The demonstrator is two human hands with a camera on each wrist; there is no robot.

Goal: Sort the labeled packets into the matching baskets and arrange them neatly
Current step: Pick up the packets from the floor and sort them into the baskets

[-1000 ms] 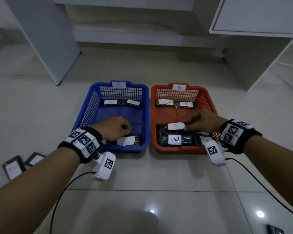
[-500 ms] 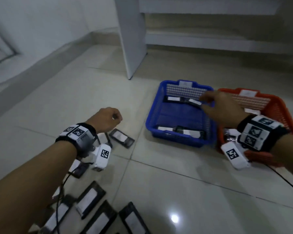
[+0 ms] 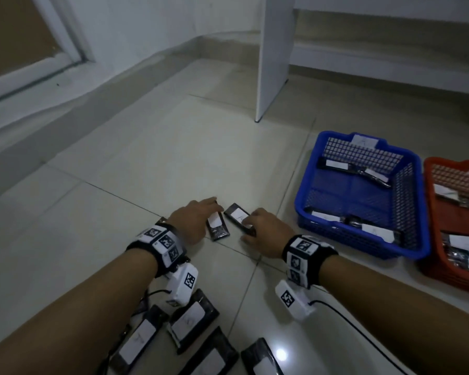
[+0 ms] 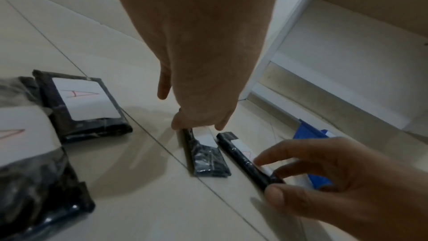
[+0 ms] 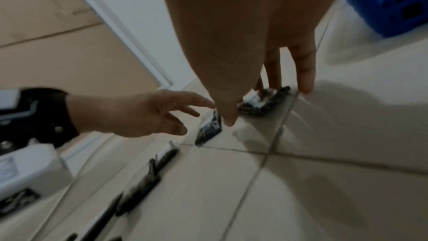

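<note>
Two black packets with white labels lie side by side on the tiled floor. My left hand (image 3: 201, 216) reaches over the left packet (image 3: 218, 228), straight fingertips (image 4: 178, 125) touching its far end. My right hand (image 3: 257, 226) pinches the near end of the right packet (image 3: 237, 213), thumb (image 4: 275, 195) at its edge and fingers on the label; this packet (image 4: 243, 157) still lies on the floor. The blue basket (image 3: 308, 173) holds several labelled packets along its far and near walls. The orange basket (image 3: 431, 212) beside it also holds packets.
Several more loose packets (image 3: 192, 318) lie on the floor near my forearms, some marked A (image 4: 81, 96). A white panel leg (image 3: 271, 77) stands beyond the hands. A wall skirting runs along the left. Bare tiles lie between the hands and the blue basket.
My view has swung left from the baskets to the floor. Both hands left the baskets and came down onto two loose packets; the right hand crossed over from the blue basket.
</note>
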